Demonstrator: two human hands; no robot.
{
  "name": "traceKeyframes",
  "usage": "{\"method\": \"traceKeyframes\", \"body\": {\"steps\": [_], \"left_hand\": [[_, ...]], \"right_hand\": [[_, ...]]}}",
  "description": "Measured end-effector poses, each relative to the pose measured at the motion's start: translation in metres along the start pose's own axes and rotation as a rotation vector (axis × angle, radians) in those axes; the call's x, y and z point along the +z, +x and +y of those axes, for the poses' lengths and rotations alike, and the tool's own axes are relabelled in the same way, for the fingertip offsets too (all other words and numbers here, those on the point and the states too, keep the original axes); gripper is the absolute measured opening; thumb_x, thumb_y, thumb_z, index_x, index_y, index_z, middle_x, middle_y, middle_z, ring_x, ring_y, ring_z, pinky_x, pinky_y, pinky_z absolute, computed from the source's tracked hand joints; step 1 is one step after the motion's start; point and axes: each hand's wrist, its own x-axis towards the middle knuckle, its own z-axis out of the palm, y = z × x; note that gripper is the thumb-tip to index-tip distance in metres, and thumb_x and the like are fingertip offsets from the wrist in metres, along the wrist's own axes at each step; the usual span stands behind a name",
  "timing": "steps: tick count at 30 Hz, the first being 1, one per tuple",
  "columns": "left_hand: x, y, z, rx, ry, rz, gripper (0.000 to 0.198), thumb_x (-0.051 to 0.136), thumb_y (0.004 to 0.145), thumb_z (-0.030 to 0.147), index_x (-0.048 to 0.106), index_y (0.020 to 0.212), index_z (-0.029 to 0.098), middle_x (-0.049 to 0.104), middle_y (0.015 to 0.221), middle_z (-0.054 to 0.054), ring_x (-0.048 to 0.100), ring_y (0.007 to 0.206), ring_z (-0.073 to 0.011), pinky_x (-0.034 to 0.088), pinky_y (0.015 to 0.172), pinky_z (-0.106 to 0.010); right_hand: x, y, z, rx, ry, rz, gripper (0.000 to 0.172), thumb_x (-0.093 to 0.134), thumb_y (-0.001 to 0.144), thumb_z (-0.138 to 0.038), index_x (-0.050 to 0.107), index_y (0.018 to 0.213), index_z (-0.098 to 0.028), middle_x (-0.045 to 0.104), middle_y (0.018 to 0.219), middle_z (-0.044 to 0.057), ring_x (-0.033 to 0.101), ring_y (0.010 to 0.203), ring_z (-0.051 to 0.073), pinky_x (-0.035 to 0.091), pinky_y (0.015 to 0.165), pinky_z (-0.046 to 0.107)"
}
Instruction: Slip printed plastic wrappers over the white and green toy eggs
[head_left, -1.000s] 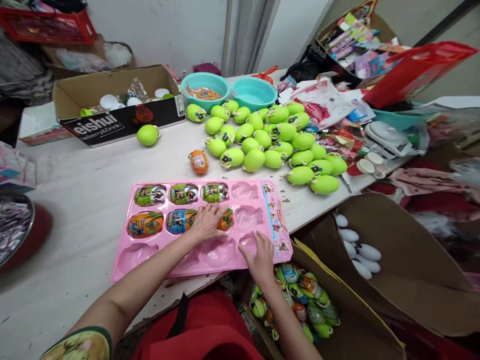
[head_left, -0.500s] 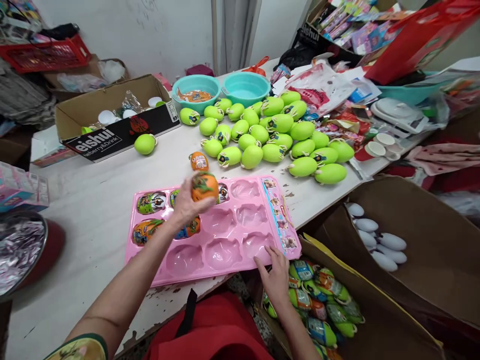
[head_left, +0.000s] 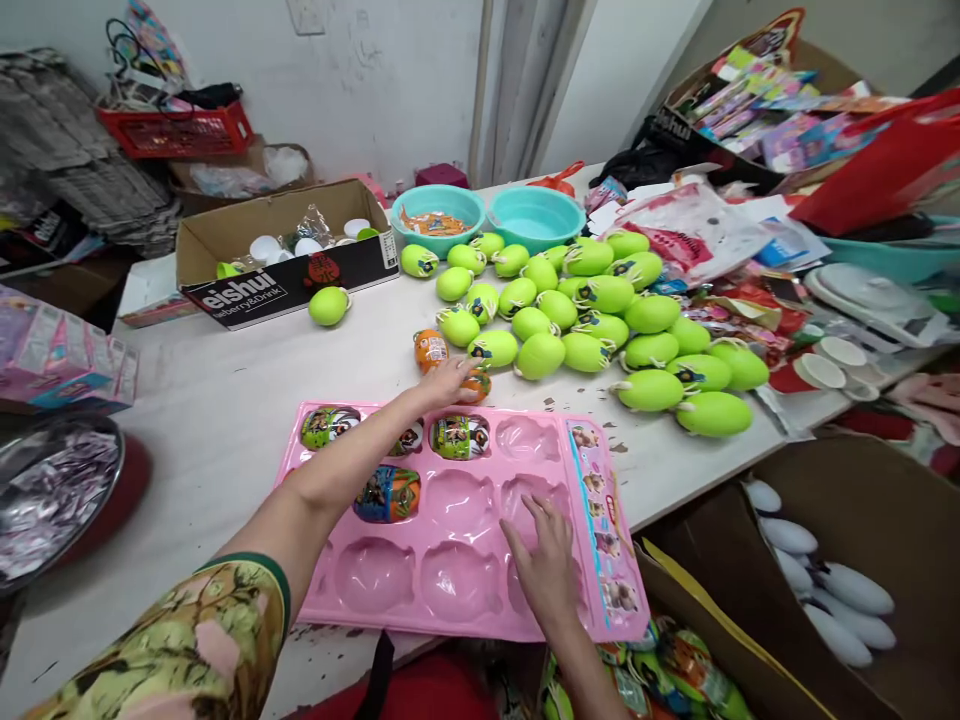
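A pink moulded tray [head_left: 417, 606] with egg-shaped pockets lies in front of me. Wrapped toy eggs fill some pockets, among them a green-and-white egg [head_left: 460, 437] and a blue-and-orange egg [head_left: 387, 494]. Beyond the tray's far edge, my left hand [head_left: 444, 384] has its fingers around an orange egg [head_left: 477, 386], partly hidden by them. Another orange egg [head_left: 431, 350] rests just past that hand. My right hand [head_left: 549, 565] is open, fingers spread over the pockets at the tray's right side, and holds nothing.
Many plain green eggs [head_left: 541, 356] lie across the table behind the tray. Two turquoise basins [head_left: 536, 218] and a cardboard box [head_left: 285, 290] stand at the back. A metal bowl of sachets [head_left: 60, 500] is at left; a carton with white eggs [head_left: 814, 470] is at right.
My left hand has carried the orange egg from above the tray to the table beyond its far edge. My right hand has shifted from the tray's near edge onto the pockets. The view has turned left.
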Motion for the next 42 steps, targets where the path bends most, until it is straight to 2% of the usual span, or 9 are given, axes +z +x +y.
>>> {"method": "traceKeyframes", "body": {"steps": [6,13,16,21,28,31,35,39,42], "left_hand": [[-0.009,-0.046,-0.058,-0.299,0.035,0.256,0.049,0.054,0.087,0.04,0.046,0.13,0.017,0.057,0.118,-0.012,0.053,0.108,-0.0256,0.043,0.092,-0.04],[0.033,-0.11,-0.026,-0.116,0.123,0.117,0.056,0.06,0.081,0.051,0.048,0.127,0.022,0.055,0.124,-0.012,0.048,0.114,-0.0285,0.04,0.094,-0.044],[0.056,-0.099,0.0,-0.009,0.107,0.072,0.066,0.061,0.079,0.054,0.043,0.132,0.02,0.053,0.128,-0.013,0.045,0.119,-0.0293,0.032,0.101,-0.047],[0.077,-0.058,0.03,0.197,0.136,-0.063,0.059,0.071,0.07,0.047,0.054,0.12,0.022,0.058,0.114,-0.011,0.045,0.113,-0.0326,0.032,0.097,-0.05],[0.076,-0.074,0.009,0.205,-0.019,0.133,0.014,0.053,0.083,0.024,0.063,0.092,0.021,0.059,0.09,-0.006,0.052,0.09,-0.0218,0.04,0.089,-0.04],[0.074,-0.077,0.007,0.099,-0.055,0.136,0.019,0.053,0.083,0.022,0.062,0.099,0.02,0.06,0.098,-0.008,0.052,0.094,-0.0223,0.042,0.086,-0.039],[0.079,-0.064,0.024,0.233,0.102,-0.014,0.056,0.069,0.072,0.047,0.054,0.119,0.021,0.047,0.133,-0.014,0.04,0.121,-0.0338,0.028,0.103,-0.055],[0.086,-0.062,0.033,0.375,0.21,-0.062,0.023,0.058,0.084,0.034,0.059,0.102,0.021,0.057,0.116,-0.01,0.05,0.108,-0.027,0.033,0.1,-0.052],[0.075,-0.082,0.022,0.432,0.093,0.078,0.015,0.057,0.084,0.03,0.058,0.094,0.02,0.056,0.109,-0.009,0.053,0.097,-0.0226,0.044,0.089,-0.04]], "right_hand": [[0.034,0.062,-0.035,-0.103,0.053,0.015,0.041,0.052,0.091,-0.043,0.05,0.125,-0.021,0.054,0.119,0.013,0.048,0.113,0.028,0.043,0.095,0.048],[0.071,0.091,-0.019,0.024,-0.025,-0.065,0.087,0.06,0.077,-0.062,0.029,0.142,-0.012,0.04,0.137,0.022,0.036,0.128,0.035,0.035,0.103,0.053],[0.078,0.081,0.001,0.089,-0.101,-0.115,0.11,0.064,0.067,-0.069,0.016,0.146,-0.008,0.033,0.143,0.026,0.032,0.132,0.039,0.028,0.105,0.057],[0.079,0.069,0.013,0.134,-0.139,-0.196,0.115,0.067,0.067,-0.061,0.002,0.147,-0.008,0.046,0.137,0.023,0.044,0.126,0.034,0.027,0.105,0.053],[0.074,0.074,0.008,0.046,-0.249,-0.307,0.102,0.073,0.064,-0.054,0.024,0.144,-0.014,0.05,0.135,0.017,0.044,0.126,0.031,0.03,0.105,0.045],[0.075,0.076,0.007,0.049,-0.264,-0.32,0.099,0.073,0.063,-0.054,0.029,0.141,-0.013,0.051,0.132,0.018,0.043,0.126,0.032,0.029,0.105,0.047],[0.075,0.076,0.007,0.03,-0.242,-0.314,0.092,0.073,0.064,-0.051,0.033,0.138,-0.011,0.052,0.132,0.018,0.044,0.125,0.031,0.029,0.104,0.045],[0.074,0.074,0.009,0.011,-0.253,-0.278,0.086,0.072,0.066,-0.051,0.038,0.135,-0.013,0.054,0.129,0.016,0.045,0.123,0.03,0.03,0.103,0.044],[0.074,0.074,0.008,0.019,-0.26,-0.271,0.085,0.072,0.066,-0.052,0.039,0.134,-0.014,0.054,0.13,0.015,0.045,0.122,0.03,0.031,0.102,0.043]]}}
